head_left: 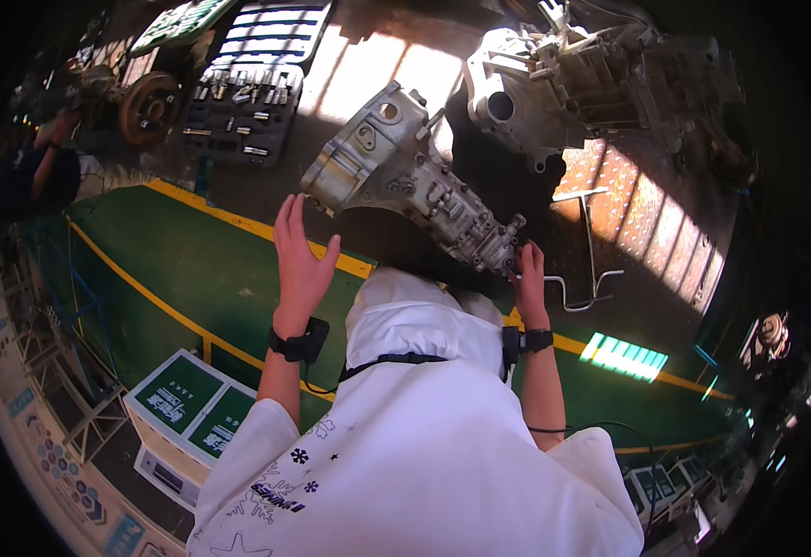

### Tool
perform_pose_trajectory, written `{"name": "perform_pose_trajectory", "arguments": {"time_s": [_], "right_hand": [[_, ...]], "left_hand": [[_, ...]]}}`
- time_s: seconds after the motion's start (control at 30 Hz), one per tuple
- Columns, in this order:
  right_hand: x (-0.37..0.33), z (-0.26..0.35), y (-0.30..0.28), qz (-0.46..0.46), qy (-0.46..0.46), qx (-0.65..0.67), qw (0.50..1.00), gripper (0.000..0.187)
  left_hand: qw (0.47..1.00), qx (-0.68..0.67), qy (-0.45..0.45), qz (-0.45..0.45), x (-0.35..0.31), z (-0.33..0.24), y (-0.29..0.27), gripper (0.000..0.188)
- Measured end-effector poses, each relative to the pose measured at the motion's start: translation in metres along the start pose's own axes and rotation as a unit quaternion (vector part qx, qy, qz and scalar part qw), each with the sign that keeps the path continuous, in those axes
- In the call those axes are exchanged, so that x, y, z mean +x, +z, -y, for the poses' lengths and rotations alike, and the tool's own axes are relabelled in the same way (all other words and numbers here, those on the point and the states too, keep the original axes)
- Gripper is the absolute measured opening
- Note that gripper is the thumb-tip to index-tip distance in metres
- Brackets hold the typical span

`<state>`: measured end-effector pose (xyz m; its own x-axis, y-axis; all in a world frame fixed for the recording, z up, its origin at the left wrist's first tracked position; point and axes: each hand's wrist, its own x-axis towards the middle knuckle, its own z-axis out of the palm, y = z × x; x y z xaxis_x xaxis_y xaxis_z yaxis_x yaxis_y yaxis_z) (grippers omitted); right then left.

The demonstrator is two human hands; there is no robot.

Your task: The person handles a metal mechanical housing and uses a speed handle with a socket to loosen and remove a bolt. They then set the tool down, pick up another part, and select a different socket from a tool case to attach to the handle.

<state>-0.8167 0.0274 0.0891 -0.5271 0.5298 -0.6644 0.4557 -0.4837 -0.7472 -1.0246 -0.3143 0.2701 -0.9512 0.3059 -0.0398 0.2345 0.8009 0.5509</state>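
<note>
In the head view, two bare hands flank one metal gearbox casing [396, 176], which lies slantwise by the near edge of the table [670, 251]. The left hand [303, 265] is open, fingers straight and thumb spread, beside the casing's wide end, holding nothing visible; whether its fingertips touch is unclear. The right hand [529, 283] has its fingers slightly bent at the narrow end; they are partly hidden, so I cannot tell whether they grip it. Toward the table's far right side stands one larger metal assembly [609, 88], its outer end lost in shadow. One T-shaped bar [586, 232] and one cranked rod [568, 304] lie near the right edge, hard to separate where they meet. At the far left sits one open socket case [285, 121], its small sockets too many to count surely.
</note>
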Motion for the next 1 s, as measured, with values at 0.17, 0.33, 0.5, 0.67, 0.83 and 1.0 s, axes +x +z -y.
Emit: {"name": "perform_pose_trajectory", "arguments": {"time_s": [0.17, 0.33, 0.5, 0.67, 0.83, 1.0], "right_hand": [[-0.027, 0.029, 0.072, -0.085, -0.125, -0.282, 0.948, 0.081], [-0.028, 0.037, 0.087, -0.143, -0.091, -0.282, 0.944, 0.076], [-0.007, 0.028, 0.061, -0.158, -0.001, -0.03, 0.987, 0.056], [0.014, -0.007, 0.031, -0.125, 0.186, 0.175, 0.959, 0.054], [0.024, -0.035, 0.029, -0.012, 0.216, 0.355, 0.909, 0.057], [0.028, -0.05, 0.021, 0.009, 0.125, 0.155, 0.98, 0.061]], "left_hand": [[0.997, -0.01, 0.074, -0.016, 0.073, 0.012, 0.015, 0.093], [0.996, -0.021, 0.038, 0.073, 0.106, 0.01, 0.022, 0.097], [0.99, -0.043, 0.001, 0.137, 0.117, 0.009, 0.007, 0.089], [0.982, -0.077, -0.046, 0.166, 0.14, 0.02, 0.005, 0.068], [0.983, -0.063, -0.089, 0.146, 0.153, 0.018, 0.025, 0.059], [0.98, -0.048, -0.129, 0.14, 0.156, 0.017, 0.032, 0.058]]}}
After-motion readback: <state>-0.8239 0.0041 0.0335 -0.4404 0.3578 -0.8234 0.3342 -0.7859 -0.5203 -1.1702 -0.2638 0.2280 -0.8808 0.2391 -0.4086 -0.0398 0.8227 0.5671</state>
